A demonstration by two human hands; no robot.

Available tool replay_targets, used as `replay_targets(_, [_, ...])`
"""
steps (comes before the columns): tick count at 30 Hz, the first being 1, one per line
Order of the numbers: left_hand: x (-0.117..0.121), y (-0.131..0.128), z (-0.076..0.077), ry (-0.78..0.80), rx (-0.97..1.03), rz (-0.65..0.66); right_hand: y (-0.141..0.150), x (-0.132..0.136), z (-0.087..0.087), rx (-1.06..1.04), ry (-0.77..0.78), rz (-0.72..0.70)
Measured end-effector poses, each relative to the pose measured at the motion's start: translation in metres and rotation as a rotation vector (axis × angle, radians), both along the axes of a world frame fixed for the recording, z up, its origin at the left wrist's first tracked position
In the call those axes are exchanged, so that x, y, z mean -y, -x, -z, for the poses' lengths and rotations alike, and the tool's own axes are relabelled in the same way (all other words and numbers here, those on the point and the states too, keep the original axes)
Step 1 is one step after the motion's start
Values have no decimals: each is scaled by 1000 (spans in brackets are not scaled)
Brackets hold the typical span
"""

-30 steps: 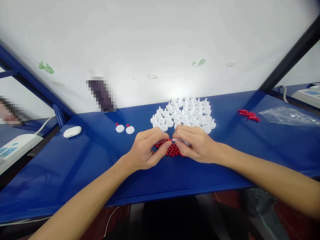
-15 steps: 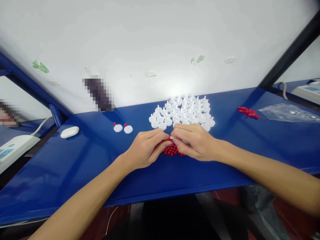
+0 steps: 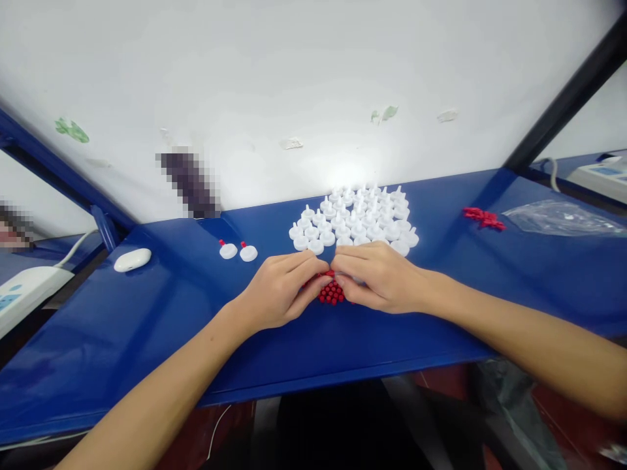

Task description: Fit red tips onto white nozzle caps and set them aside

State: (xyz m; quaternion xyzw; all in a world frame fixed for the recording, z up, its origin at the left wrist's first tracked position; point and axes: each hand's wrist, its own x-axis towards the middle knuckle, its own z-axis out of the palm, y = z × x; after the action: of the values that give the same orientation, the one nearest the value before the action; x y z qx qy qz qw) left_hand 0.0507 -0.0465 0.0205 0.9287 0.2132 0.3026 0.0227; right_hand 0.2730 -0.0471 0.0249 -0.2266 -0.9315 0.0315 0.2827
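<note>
My left hand (image 3: 284, 290) is closed, its thumb and fingers pinching a small red cap (image 3: 330, 273). Against it, my right hand (image 3: 385, 277) is closed on a white nozzle cap (image 3: 359, 281), mostly hidden by the fingers. The fingertips of both hands meet, with the red cap between them; how far it sits on the nozzle cannot be made out. Right below the hands lies a cluster of red caps (image 3: 332, 294). Just beyond them stand many white nozzle caps (image 3: 360, 222), spouts up. To the left are two white caps with red tips (image 3: 248, 252).
Toward the right of the blue table (image 3: 313, 352) lie a pile of red pieces (image 3: 484, 219) and a clear plastic bag (image 3: 558, 219). A white rounded case (image 3: 132, 260) rests at left, near a power strip (image 3: 29, 287). The white wall (image 3: 294, 78) rises behind.
My hands have drawn closer together. The white spout that showed between the fingertips is now out of sight, with red there instead. The view has shifted slightly.
</note>
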Motion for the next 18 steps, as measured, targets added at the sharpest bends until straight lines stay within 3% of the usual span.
replay_targets(10, [3, -4, -1, 89, -109, -14, 0, 2, -1, 47, 117, -3])
replay_targets(18, [7, -9, -2, 211, -97, -25, 3, 0, 7, 94, -67, 14])
